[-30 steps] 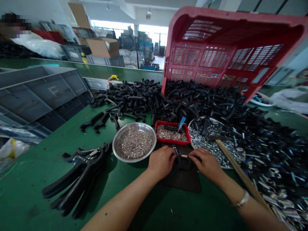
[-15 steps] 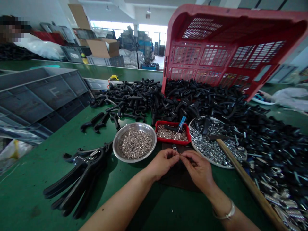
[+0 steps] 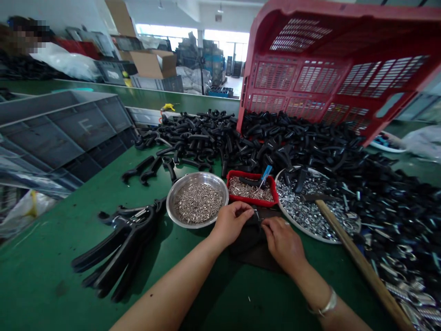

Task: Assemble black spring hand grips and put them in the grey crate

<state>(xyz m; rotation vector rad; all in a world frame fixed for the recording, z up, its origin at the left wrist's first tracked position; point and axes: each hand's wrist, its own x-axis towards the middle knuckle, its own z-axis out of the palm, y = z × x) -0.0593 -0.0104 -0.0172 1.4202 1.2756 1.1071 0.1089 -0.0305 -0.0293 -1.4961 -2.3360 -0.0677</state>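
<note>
My left hand [image 3: 231,224] is closed in a pinch over the dark mat [image 3: 253,246]; what its fingertips hold is too small to make out. Facing it, my right hand [image 3: 285,241] also has thumb and fingers pressed together, their contents hidden. A small shiny metal piece [image 3: 257,214] shows between the two hands, standing above the mat. Just beyond them is a red tray [image 3: 253,200] of small metal pins, with a blue-handled tool [image 3: 266,173] in it. Left of the tray, near my left wrist, stands a steel bowl [image 3: 170,208] filled with similar pins.
Black plastic clamps [image 3: 115,248] lie at the left. Black handle parts [image 3: 200,138] heap up at the back, before a tipped red crate [image 3: 275,76]. A wooden-handled hammer [image 3: 358,259] rests across a white dish [image 3: 292,223] of metal parts. A grey bin [image 3: 65,128] stands left.
My hands have drawn slightly apart; their fingertips met before, and now a gap with the metal piece shows between them. The whole view has shifted a little.
</note>
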